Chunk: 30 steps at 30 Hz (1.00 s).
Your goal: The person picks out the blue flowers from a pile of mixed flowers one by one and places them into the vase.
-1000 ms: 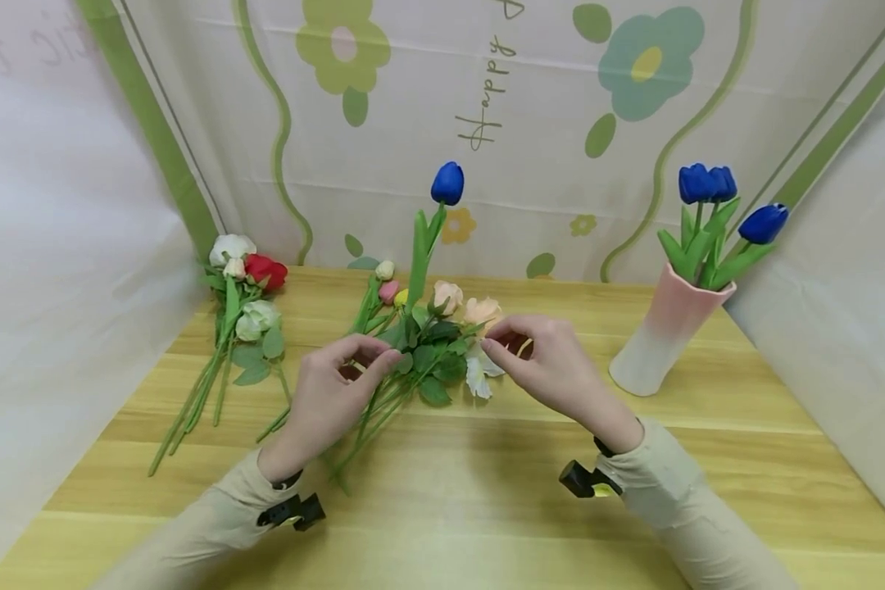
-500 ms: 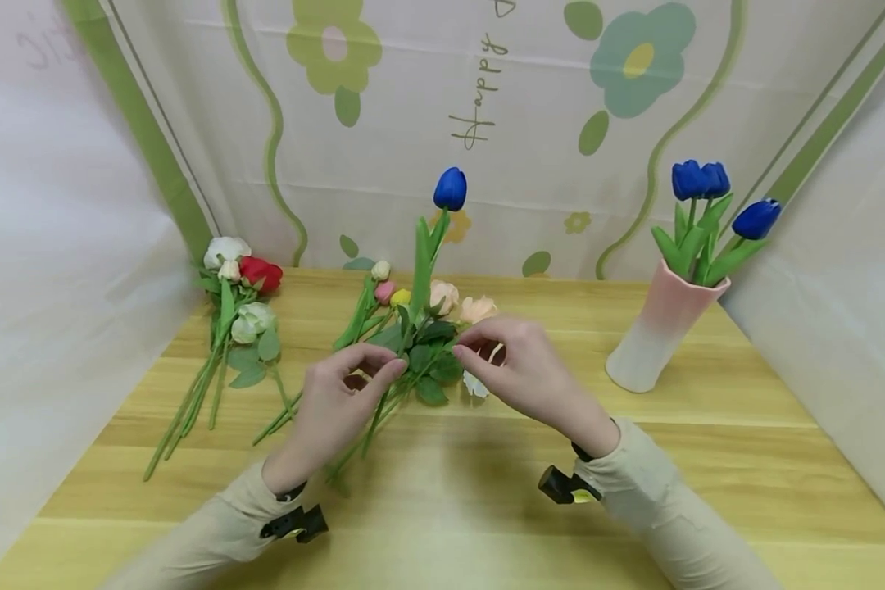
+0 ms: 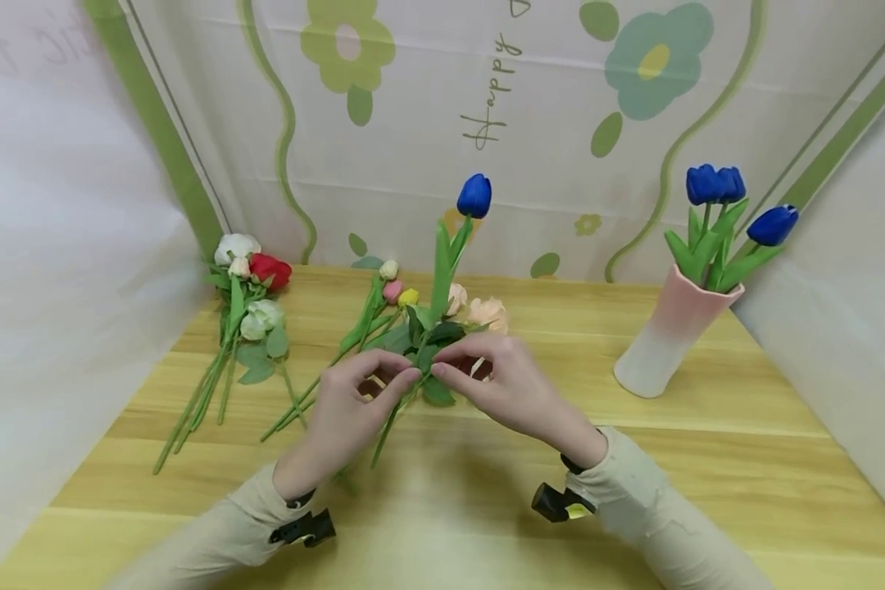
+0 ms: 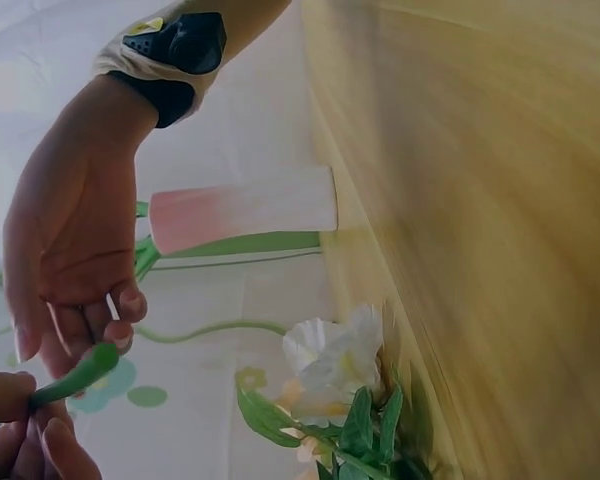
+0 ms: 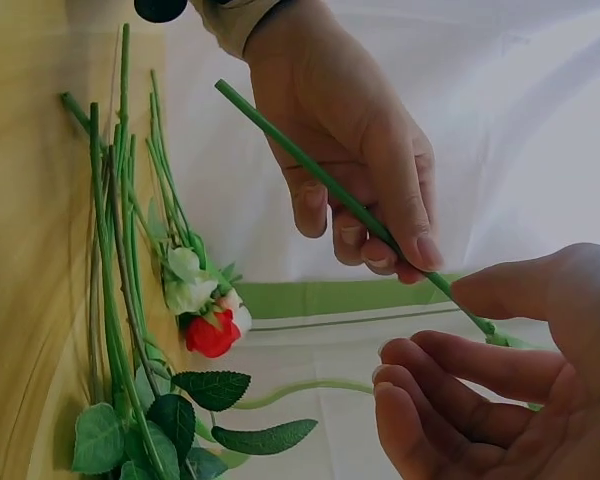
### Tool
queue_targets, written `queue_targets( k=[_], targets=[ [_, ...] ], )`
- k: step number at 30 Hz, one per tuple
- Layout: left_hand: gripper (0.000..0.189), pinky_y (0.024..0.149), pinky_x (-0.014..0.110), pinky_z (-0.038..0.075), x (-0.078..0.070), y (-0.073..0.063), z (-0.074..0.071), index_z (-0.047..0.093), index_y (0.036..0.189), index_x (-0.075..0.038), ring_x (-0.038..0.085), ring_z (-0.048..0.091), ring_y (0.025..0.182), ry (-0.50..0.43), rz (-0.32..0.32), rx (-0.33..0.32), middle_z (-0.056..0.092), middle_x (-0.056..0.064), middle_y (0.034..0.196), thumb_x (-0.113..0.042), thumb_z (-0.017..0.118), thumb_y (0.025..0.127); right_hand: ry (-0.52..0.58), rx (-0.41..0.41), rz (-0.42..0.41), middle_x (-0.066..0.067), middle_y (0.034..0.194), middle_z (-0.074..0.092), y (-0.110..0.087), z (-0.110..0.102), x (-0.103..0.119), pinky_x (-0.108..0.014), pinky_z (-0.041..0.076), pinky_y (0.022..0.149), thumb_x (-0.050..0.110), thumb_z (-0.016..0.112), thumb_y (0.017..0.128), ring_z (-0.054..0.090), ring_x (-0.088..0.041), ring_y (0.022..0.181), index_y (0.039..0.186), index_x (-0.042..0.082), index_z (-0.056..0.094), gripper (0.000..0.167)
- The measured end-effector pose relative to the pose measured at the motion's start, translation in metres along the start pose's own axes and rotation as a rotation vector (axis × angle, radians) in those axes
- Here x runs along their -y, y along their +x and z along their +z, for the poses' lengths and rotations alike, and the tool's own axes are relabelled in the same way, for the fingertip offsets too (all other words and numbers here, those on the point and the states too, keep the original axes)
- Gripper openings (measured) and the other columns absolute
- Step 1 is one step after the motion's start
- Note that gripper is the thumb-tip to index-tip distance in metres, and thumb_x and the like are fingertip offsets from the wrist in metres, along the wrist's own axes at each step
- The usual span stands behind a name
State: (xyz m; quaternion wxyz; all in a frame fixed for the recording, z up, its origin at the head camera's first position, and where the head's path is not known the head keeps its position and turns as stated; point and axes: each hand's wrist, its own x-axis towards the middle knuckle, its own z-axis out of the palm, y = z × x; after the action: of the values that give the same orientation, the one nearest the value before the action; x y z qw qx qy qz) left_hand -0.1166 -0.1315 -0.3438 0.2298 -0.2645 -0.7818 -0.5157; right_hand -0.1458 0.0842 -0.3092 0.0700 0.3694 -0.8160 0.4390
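Note:
My left hand (image 3: 354,410) pinches the green stem of a blue tulip (image 3: 475,196) between thumb and fingers, and the bloom stands upright above both hands. In the right wrist view the bare lower stem (image 5: 300,158) slants past the left hand's fingers. My right hand (image 3: 505,393) is close beside it, thumb at the stem and fingers curved loosely, with a gap between them. Whether the thumb touches the stem I cannot tell. Behind the hands lie peach roses (image 3: 488,314) and dark green leaves, partly covered by the hands.
At the right a pink and white vase (image 3: 656,336) holds several blue tulips (image 3: 773,225). White and red roses (image 3: 270,270) lie at the left on the wooden table (image 3: 442,533). Small pink, yellow and white tulips (image 3: 392,291) lie left of centre. A printed curtain (image 3: 413,123) hangs behind.
My right hand has moved left, from over the peach and white flowers to right beside the left hand. The left hand, still gripping the blue tulip, has shifted slightly right and down.

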Motion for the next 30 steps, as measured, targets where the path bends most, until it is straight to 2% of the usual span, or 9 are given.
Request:
queue_targets(
  k=[5,12,19,30],
  targets=[
    [0.012,0.055,0.028,0.051,0.000,-0.004,0.003,0.071,0.095,-0.014,0.011,0.061,0.069,0.000,0.024,0.006,0.066,-0.009,0.082,-0.005,0.075,0.088,0.042,-0.010,-0.019,0.012,0.088,0.067,0.000,0.004,0.001,-0.029,0.053,0.063,0.022,0.069,0.095,0.063,-0.010,0.076,0.100,0.013,0.076,0.013],
    [0.013,0.054,0.024,0.051,-0.002,-0.006,0.005,0.071,0.094,-0.012,0.008,0.061,0.067,0.009,0.112,0.050,0.068,-0.006,0.083,-0.003,0.075,0.087,0.109,-0.061,-0.078,0.004,0.084,0.069,0.000,0.007,0.000,-0.029,0.051,0.060,0.016,0.067,0.096,0.060,-0.014,0.068,0.092,0.010,0.075,0.011],
    [0.012,0.056,0.021,0.050,-0.004,-0.006,0.005,0.071,0.094,-0.012,0.007,0.061,0.069,0.031,0.154,0.075,0.068,-0.006,0.085,-0.004,0.075,0.087,0.187,-0.103,-0.026,0.006,0.080,0.065,-0.003,0.008,0.001,-0.030,0.048,0.059,0.015,0.066,0.096,0.056,-0.016,0.067,0.088,0.016,0.074,0.012],
    [0.013,0.054,0.021,0.049,-0.007,-0.005,0.005,0.071,0.095,-0.013,0.007,0.057,0.066,0.032,0.177,0.090,0.067,-0.008,0.084,-0.004,0.075,0.087,0.156,-0.120,-0.068,0.006,0.079,0.065,-0.003,0.011,0.001,-0.031,0.048,0.057,0.013,0.066,0.096,0.055,-0.015,0.063,0.085,0.017,0.071,0.013]
  ],
)
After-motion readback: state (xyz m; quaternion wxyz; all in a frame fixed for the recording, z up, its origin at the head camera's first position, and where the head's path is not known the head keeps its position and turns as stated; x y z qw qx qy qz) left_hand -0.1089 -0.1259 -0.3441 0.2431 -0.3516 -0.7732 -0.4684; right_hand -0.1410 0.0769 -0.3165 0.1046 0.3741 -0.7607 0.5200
